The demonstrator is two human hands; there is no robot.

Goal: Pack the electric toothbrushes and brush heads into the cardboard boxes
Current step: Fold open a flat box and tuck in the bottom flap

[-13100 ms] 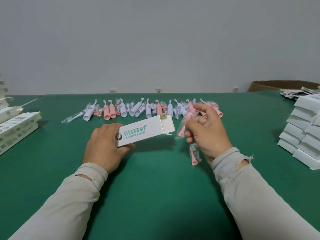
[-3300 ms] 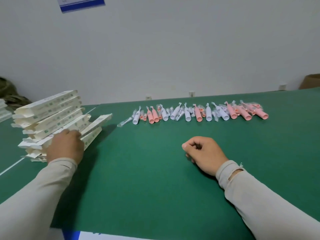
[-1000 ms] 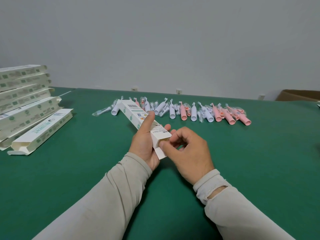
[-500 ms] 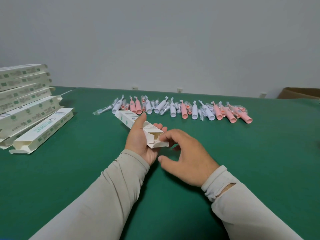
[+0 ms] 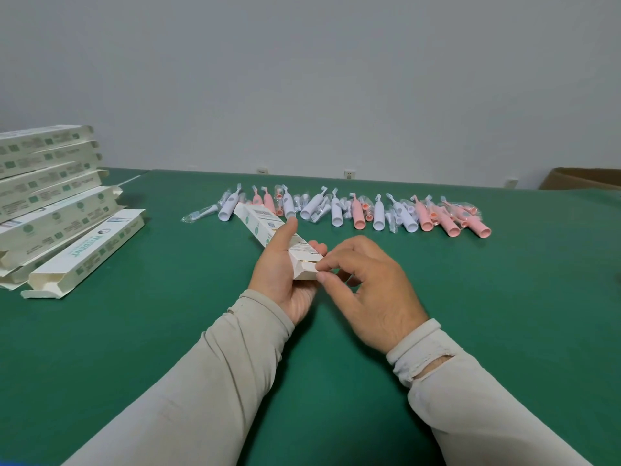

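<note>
A long white cardboard box [image 5: 260,224] lies in my left hand [image 5: 280,277], angled away from me toward the row of toothbrushes; my thumb presses on its top face. My right hand [image 5: 366,290] pinches the flap at the box's near end between thumb and forefinger. White and pink electric toothbrush handles [image 5: 356,215] and bagged brush heads [image 5: 198,215] lie in a row across the green table [image 5: 504,297] behind the box.
A leaning stack of flat white boxes [image 5: 47,183] stands at the left, with one open-ended box [image 5: 90,252] lying beside it. A brown carton [image 5: 584,178] shows at the far right edge, behind the table.
My left hand took a box from the left stack and brought it to the middle. In the last half second my right fingers closed on the near end flap.
</note>
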